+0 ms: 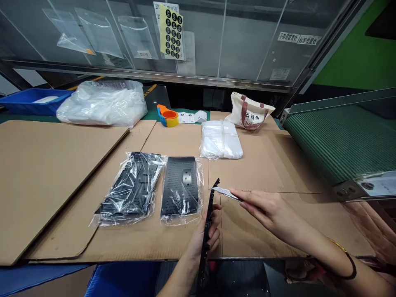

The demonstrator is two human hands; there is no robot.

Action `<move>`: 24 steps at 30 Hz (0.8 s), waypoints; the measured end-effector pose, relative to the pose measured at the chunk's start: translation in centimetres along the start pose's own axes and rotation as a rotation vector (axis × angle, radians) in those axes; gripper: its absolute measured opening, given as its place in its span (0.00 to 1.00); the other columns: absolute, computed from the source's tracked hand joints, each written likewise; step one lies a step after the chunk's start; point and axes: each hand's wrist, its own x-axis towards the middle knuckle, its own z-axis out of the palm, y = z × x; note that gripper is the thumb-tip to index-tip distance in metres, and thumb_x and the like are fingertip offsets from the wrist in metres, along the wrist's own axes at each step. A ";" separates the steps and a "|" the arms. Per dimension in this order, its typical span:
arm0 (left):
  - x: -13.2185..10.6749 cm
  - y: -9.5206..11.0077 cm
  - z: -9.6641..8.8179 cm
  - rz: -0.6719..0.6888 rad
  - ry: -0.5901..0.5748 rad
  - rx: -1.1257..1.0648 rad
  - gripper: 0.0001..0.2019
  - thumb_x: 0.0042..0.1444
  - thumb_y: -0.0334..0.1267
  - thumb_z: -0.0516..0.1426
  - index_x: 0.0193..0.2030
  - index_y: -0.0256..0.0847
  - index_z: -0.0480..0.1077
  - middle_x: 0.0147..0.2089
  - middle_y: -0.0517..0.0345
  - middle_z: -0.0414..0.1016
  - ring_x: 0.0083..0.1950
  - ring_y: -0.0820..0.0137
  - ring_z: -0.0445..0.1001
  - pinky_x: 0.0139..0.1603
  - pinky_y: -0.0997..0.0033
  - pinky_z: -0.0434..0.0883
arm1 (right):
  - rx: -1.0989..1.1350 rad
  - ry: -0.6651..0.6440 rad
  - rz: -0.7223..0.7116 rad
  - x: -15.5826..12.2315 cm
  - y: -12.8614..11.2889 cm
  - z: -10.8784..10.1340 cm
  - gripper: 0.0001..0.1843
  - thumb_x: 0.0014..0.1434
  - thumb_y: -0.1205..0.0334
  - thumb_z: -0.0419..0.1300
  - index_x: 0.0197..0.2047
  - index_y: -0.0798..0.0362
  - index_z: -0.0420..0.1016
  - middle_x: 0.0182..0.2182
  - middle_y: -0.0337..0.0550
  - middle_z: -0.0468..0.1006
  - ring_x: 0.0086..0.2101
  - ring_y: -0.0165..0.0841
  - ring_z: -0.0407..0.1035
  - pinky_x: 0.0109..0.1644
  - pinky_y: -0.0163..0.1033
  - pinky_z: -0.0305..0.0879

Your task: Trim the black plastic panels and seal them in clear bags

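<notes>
My left hand (208, 233) grips a thin black panel (209, 214) held edge-on and upright, near the front of the cardboard-covered bench (262, 173). My right hand (262, 210) reaches in from the right, fingers pinched on a small white label (225, 192) that touches the panel's upper edge. Left of the hands lie two black panels in clear plastic bags, one wrinkled (131, 189) and one flatter (181, 186).
A stack of clear bags (220, 139) lies behind the hands. Further back sit a canvas tote (249, 110), an orange tape dispenser (168, 116), a strip of labels (192, 117), a big white plastic bundle (103, 103) and a blue tray (31, 101). A green conveyor (337, 140) runs along the right.
</notes>
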 end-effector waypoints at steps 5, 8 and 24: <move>0.0 0.0 -0.1 0.022 -0.008 -0.005 0.18 0.60 0.54 0.57 0.46 0.42 0.72 0.17 0.72 0.57 0.08 0.85 0.42 0.07 0.85 0.45 | 0.046 -0.011 -0.007 -0.1 -0.1 -0.1 0.21 0.68 0.66 0.48 0.62 0.48 0.67 0.44 0.43 0.82 0.38 0.32 0.78 0.40 0.36 0.74; 0.1 0.0 -0.1 0.012 -0.023 -0.004 0.18 0.60 0.55 0.57 0.45 0.43 0.72 0.16 0.72 0.56 0.08 0.84 0.41 0.06 0.85 0.44 | 0.088 -0.012 -0.016 -0.1 -0.2 -0.1 0.22 0.67 0.66 0.49 0.62 0.43 0.67 0.49 0.41 0.81 0.43 0.34 0.77 0.46 0.37 0.74; 0.2 0.0 -0.5 0.013 -0.084 -0.015 0.17 0.60 0.54 0.57 0.47 0.44 0.71 0.17 0.73 0.56 0.08 0.84 0.42 0.06 0.84 0.45 | 0.071 -0.005 0.002 0.0 -0.1 -0.2 0.22 0.67 0.66 0.48 0.61 0.46 0.68 0.46 0.42 0.82 0.40 0.32 0.78 0.43 0.37 0.75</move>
